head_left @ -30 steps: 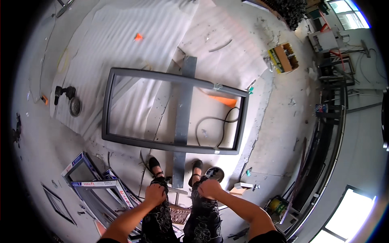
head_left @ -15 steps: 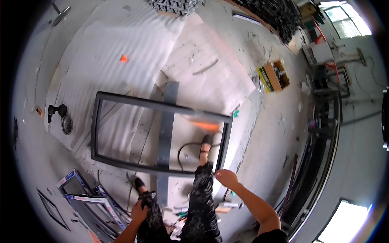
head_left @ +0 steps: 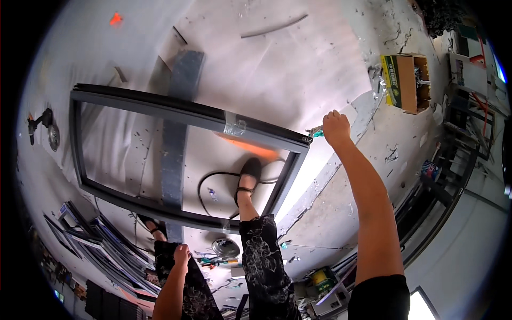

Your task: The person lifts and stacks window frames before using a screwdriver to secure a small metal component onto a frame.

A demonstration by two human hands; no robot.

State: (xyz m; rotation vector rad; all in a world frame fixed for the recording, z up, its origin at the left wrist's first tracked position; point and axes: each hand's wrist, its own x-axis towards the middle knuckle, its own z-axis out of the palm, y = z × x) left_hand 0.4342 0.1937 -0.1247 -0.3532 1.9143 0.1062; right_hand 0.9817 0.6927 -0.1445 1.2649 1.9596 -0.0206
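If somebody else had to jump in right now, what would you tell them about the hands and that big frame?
Right hand: stretched out at the far right corner of the dark metal window frame, closed on a small green-tipped tool.
Left hand: down by the left thigh, holding nothing that shows.
The frame lies flat on the floor over a grey beam. One foot stands inside the frame, beside a black cable.
Done: clear tape is wrapped on the far rail.
Left: whatever the tool does at that corner; no result shows there yet.
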